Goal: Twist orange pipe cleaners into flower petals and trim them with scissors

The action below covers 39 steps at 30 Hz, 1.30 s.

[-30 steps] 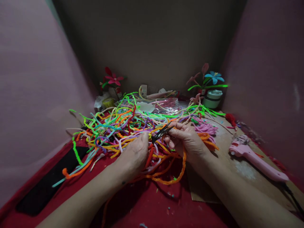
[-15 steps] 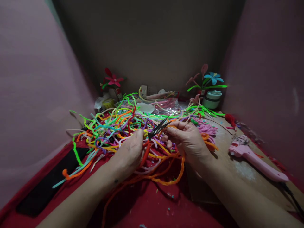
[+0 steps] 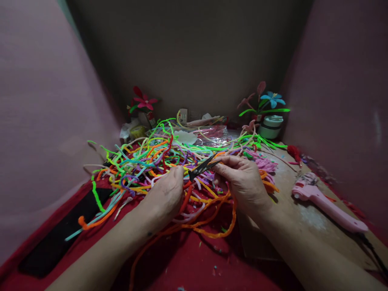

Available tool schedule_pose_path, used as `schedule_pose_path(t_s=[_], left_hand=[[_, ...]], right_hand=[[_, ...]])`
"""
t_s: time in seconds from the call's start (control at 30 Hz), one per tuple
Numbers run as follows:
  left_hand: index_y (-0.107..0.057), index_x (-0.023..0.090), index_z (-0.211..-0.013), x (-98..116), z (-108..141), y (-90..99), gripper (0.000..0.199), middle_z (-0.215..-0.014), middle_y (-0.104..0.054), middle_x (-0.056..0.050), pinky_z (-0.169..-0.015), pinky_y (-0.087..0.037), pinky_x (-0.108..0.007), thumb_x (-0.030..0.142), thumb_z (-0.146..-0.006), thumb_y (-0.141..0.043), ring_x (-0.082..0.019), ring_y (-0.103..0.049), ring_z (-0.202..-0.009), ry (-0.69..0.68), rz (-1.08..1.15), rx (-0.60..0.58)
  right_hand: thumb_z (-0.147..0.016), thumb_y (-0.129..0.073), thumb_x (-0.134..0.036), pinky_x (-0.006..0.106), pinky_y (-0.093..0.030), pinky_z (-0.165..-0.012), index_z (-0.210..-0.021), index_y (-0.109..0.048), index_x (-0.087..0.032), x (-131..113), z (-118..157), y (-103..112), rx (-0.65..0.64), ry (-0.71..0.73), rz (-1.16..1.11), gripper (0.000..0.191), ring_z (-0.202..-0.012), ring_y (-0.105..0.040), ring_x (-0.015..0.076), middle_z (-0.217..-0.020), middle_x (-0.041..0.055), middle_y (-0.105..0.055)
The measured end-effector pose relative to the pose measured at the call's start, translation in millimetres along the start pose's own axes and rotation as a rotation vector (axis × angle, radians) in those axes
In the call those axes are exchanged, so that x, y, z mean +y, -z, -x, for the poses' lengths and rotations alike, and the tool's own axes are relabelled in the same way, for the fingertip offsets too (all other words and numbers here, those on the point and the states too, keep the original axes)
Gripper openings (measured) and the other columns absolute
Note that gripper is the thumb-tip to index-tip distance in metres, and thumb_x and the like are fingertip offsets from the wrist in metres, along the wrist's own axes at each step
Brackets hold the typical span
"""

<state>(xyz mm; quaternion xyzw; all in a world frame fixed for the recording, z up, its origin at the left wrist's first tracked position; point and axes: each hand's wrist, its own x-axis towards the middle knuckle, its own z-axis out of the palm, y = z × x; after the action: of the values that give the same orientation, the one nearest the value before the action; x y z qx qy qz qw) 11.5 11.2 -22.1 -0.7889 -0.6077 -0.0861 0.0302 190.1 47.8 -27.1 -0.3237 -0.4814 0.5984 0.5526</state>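
Red-handled scissors point(image 3: 198, 169) with dark blades are held in my left hand point(image 3: 169, 190), blades apart and pointing up to the right. My right hand point(image 3: 244, 178) pinches an orange fuzzy stem close to the blade tips; the pinched part is small and partly hidden by the fingers. A long orange stem point(image 3: 212, 234) loops below both hands over the red cloth point(image 3: 194, 266). Behind and around the hands spreads a tangled heap of coloured fuzzy stems point(image 3: 145, 161).
A pink glue gun point(image 3: 330, 206) lies on a brown board point(image 3: 285, 210) at the right, its cord trailing off. Fuzzy flowers point(image 3: 273, 99), a pale jar point(image 3: 270, 127) and clear plastic bags point(image 3: 212, 136) stand behind. A black strip point(image 3: 57, 238) lies left.
My right hand has shifted slightly to the right, and the scissors' blades have tilted a little lower toward its fingertips. My left hand keeps its hold on the scissors.
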Motion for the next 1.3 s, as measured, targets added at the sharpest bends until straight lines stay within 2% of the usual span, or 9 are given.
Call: schedule_pose_path(t_s=[0.17, 0.33, 0.47, 0.67, 1.1, 1.3], left_hand=[[-0.035, 0.021, -0.079, -4.6, 0.5, -8.5, 0.012, -0.074, -0.048, -0.002, -0.057, -0.037, -0.028, 0.009, -0.078, -0.031, -0.016, -0.046, -0.063, -0.045, 0.01, 0.071], [-0.033, 0.021, -0.077, -2.4, 1.4, -6.9, 0.013, -0.074, -0.047, -0.001, -0.057, -0.036, -0.027, 0.008, -0.079, -0.03, -0.016, -0.045, -0.063, -0.036, 0.009, 0.056], [-0.034, 0.02, -0.077, 1.7, 1.5, -0.9, 0.017, -0.075, -0.047, -0.003, -0.058, -0.037, -0.028, 0.005, -0.079, -0.027, -0.017, -0.045, -0.066, -0.029, -0.09, 0.078], [-0.04, 0.017, -0.084, 3.1, 2.2, 1.8, 0.02, -0.076, -0.046, -0.005, -0.062, -0.037, -0.031, 0.001, -0.078, -0.028, -0.019, -0.044, -0.068, -0.044, -0.265, 0.128], [-0.035, 0.02, -0.077, 0.9, 2.2, -1.8, 0.019, -0.073, -0.043, -0.003, -0.056, -0.034, -0.028, 0.003, -0.079, -0.027, -0.018, -0.042, -0.065, -0.063, -0.141, 0.137], [-0.035, 0.019, -0.079, 0.5, 3.6, -1.5, 0.016, -0.076, -0.044, -0.004, -0.057, -0.034, -0.028, 0.004, -0.077, -0.03, -0.018, -0.042, -0.067, -0.082, -0.138, 0.08]], right_hand=[[-0.065, -0.068, -0.019, 0.017, -0.028, -0.035, -0.066, -0.069, -0.015, 1.1, 0.6, -0.5, 0.052, 0.074, 0.048, 0.004, -0.037, -0.037, 0.0037, -0.046, -0.0037, -0.053], [-0.066, -0.066, -0.016, 0.019, -0.034, -0.044, -0.061, -0.069, -0.017, -1.1, 1.7, -0.2, 0.044, 0.118, 0.086, 0.006, -0.048, -0.045, 0.0062, -0.053, -0.0021, -0.059], [-0.067, -0.065, -0.015, 0.02, -0.035, -0.047, -0.064, -0.071, -0.018, -2.7, 3.3, 0.8, 0.066, 0.159, 0.201, 0.008, -0.049, -0.045, 0.0075, -0.053, -0.0026, -0.06], [-0.068, -0.061, -0.011, 0.023, -0.042, -0.058, -0.068, -0.072, -0.019, -0.8, 3.3, 1.0, 0.096, 0.233, 0.321, 0.014, -0.059, -0.055, 0.0104, -0.063, -0.0014, -0.067], [-0.067, -0.06, -0.012, 0.021, -0.04, -0.051, -0.067, -0.071, -0.015, -3.4, 2.5, 0.2, 0.064, 0.197, 0.367, 0.011, -0.053, -0.051, 0.0083, -0.059, -0.0009, -0.064], [-0.066, -0.06, -0.012, 0.019, -0.036, -0.047, -0.066, -0.071, -0.015, -6.3, 1.9, -1.4, 0.047, 0.168, 0.325, 0.012, -0.05, -0.045, 0.0065, -0.055, -0.0024, -0.06]])
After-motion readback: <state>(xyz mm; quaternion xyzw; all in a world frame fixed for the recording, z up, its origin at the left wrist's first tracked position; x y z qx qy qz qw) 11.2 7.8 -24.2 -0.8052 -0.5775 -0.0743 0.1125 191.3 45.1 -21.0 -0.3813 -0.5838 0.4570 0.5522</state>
